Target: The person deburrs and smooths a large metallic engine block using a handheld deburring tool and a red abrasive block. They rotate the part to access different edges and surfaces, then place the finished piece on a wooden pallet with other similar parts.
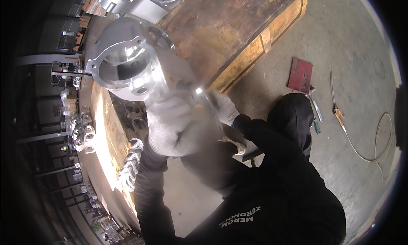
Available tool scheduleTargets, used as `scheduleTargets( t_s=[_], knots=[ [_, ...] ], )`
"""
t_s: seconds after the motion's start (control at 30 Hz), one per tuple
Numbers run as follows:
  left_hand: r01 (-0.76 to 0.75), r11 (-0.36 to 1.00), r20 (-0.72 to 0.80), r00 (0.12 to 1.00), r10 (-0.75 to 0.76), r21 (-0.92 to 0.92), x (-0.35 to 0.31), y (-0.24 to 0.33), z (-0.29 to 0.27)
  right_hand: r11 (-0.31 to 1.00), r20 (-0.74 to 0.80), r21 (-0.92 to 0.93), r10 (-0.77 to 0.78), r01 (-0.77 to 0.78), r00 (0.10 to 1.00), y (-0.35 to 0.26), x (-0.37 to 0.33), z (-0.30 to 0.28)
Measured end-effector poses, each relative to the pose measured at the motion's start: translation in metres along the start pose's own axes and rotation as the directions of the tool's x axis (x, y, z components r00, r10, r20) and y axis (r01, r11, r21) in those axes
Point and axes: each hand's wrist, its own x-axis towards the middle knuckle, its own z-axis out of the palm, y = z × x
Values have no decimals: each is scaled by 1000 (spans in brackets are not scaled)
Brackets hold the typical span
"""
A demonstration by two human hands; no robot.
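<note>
A large silvery metal housing casting (165, 66) is tilted at the near edge of the bench, its round bore and bolt-holed flange facing left. My left hand (172, 123), in a pale knit work glove, is against its near side with the fingers curled in. Blur hides whatever may be in that grip. On the right flank of the casting is my right hand (223, 108), also gloved, its fingers bent round the edge and partly hidden. A small bright spot shines on the metal between the hands.
The stained wooden bench (212, 28) has more machined castings (144, 4) at its far left. Several small metal parts (129, 164) line the left. On the floor to the right are a red plate (300, 75), a hammer (315, 104), and an air blow gun (338, 112) with a hose.
</note>
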Motion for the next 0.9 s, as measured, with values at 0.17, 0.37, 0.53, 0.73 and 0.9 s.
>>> scheduleTargets(
  t_s=[0.17, 0.37, 0.53, 0.73, 0.9],
  knots=[
    [-21, 999, -17, 1000, 22, 45, 1, 0, -1, 994, -23, 110, -23, 26, 999, 3, -11, 8],
    [-43, 999, -101, 994, 42, -5, 1, 6, 1, 1000, -29, 17, -8, 9, 1000, -8, -74, -1],
    [-66, 994, -141, 987, 78, 88, 0, 10, 2, 996, -3, -7, 88, -88, 996, -23, -126, -15],
    [-78, 992, -188, 978, 96, 98, -5, 14, 5, 988, 148, -108, -91, 107, 985, -43, -157, -31],
    [-18, 987, -156, 987, 44, 159, -8, 15, 4, 862, 119, 382, 312, -333, 943, -56, -150, -35]
  ],
)
